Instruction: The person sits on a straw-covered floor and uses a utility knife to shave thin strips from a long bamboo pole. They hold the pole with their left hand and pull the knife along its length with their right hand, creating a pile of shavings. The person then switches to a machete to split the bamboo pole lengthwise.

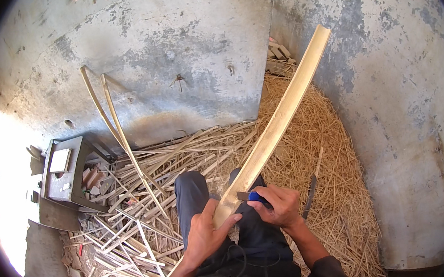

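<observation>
Bamboo (279, 114), split lengthwise, hollow face up, slanting over lap (254, 232); long axis runs from lower left, near waist, to far end raised at upper right before wall (365, 99). Left hand (206, 234) nearer: clamped on bamboo's lower stretch, thumb at right edge. Bamboo lies just left of right hand (281, 204), closed round blue-handled knife (255, 196); blade (241, 196) crosses bamboo's right edge, just beyond left thumb. Blade's contact with hollow face: cannot tell.

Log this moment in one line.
left hand: gripping split bamboo | right hand: holding blue-handled blade at bamboo's hollow face | nearby: heaped strips
</observation>
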### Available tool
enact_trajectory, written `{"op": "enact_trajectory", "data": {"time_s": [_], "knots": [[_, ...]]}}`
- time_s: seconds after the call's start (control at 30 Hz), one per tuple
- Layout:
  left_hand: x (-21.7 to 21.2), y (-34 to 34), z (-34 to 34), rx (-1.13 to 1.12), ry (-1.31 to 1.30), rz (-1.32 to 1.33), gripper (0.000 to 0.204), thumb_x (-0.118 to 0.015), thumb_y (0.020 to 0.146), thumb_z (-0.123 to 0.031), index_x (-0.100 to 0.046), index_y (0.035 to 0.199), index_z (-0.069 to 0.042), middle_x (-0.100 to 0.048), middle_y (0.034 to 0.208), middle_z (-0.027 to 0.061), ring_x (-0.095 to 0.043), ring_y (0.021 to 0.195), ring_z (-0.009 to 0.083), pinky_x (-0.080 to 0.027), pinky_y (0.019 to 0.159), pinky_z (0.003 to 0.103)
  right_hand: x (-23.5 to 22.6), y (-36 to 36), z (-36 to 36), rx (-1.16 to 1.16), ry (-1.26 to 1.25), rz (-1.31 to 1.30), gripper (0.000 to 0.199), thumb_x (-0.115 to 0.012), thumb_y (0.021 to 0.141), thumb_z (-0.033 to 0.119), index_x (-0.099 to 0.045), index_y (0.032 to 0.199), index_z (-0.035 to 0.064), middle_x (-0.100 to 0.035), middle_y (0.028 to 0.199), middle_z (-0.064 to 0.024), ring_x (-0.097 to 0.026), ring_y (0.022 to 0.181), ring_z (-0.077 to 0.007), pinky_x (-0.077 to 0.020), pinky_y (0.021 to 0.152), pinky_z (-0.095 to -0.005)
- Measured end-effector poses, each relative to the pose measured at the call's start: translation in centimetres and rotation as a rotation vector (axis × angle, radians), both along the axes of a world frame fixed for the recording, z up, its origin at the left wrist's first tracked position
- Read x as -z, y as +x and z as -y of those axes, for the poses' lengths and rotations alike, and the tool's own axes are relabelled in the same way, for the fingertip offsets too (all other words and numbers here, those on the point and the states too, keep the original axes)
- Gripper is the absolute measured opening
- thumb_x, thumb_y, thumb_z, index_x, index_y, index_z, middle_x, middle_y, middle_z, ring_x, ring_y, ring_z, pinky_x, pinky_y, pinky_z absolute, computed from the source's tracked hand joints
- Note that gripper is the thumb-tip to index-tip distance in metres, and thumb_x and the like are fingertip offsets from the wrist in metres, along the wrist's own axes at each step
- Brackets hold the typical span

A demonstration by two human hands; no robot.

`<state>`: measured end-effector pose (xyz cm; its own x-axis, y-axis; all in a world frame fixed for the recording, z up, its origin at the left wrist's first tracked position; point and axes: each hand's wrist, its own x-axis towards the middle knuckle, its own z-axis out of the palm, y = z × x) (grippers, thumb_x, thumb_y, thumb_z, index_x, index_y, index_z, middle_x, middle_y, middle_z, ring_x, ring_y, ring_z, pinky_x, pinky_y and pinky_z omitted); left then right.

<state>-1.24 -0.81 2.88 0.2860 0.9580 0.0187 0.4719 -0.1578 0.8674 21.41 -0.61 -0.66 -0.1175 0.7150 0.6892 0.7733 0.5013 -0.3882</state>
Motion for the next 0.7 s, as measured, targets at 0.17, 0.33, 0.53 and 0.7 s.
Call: {"op": "enact_trajectory", "data": {"time_s": [0.17, 0.33, 0.53, 0.7], "knots": [[-0.2, -0.1, 0.2, 0.021, -0.031, 0.036, 0.043, -0.083, 0.094, -0.032, -0.055, 0.095, 0.001, -0.068, 0.070, 0.0217, -0.071, 0.066, 0.0425, -0.051, 0.055, 0.043, -0.4, 0.7, -0.2, 0.003, 0.027, 0.014, 0.036, -0.080, 0.092, 0.043, -0.075, 0.093, 0.0075, -0.062, 0.066, -0.0045, -0.059, 0.049, -0.0218, -0.0437, 0.045, -0.0344], [-0.1, -0.4, 0.1, 0.024, -0.040, 0.009, 0.042, -0.082, 0.095, -0.031, -0.054, 0.096, 0.001, -0.068, 0.069, 0.0217, -0.072, 0.065, 0.0414, -0.051, 0.054, 0.042, -0.9, 0.8, -0.4, 0.012, 0.052, 0.057, 0.038, -0.079, 0.092, 0.046, -0.075, 0.091, 0.0084, -0.060, 0.064, -0.0034, -0.056, 0.048, -0.0209, -0.0414, 0.045, -0.0346], [-0.4, -0.8, 0.3, 0.014, -0.047, 0.008, 0.041, -0.081, 0.096, -0.030, -0.053, 0.095, 0.001, -0.068, 0.069, 0.0220, -0.072, 0.065, 0.0411, -0.050, 0.054, 0.041, -1.5, 0.8, -0.7, 0.011, 0.051, 0.110, 0.037, -0.079, 0.091, 0.046, -0.075, 0.091, 0.0090, -0.060, 0.064, -0.0025, -0.056, 0.048, -0.0207, -0.0416, 0.046, -0.0346], [-0.5, -1.0, 0.5, 0.019, -0.096, -0.027, 0.041, -0.080, 0.096, -0.032, -0.056, 0.098, 0.001, -0.069, 0.072, 0.0251, -0.072, 0.070, 0.0444, -0.052, 0.057, 0.045, -0.8, 1.8, -1.4, 0.081, 0.076, -0.016, 0.034, -0.079, 0.093, 0.042, -0.075, 0.097, 0.0086, -0.064, 0.070, -0.0048, -0.063, 0.055, -0.0214, -0.0462, 0.049, -0.0328]]}}
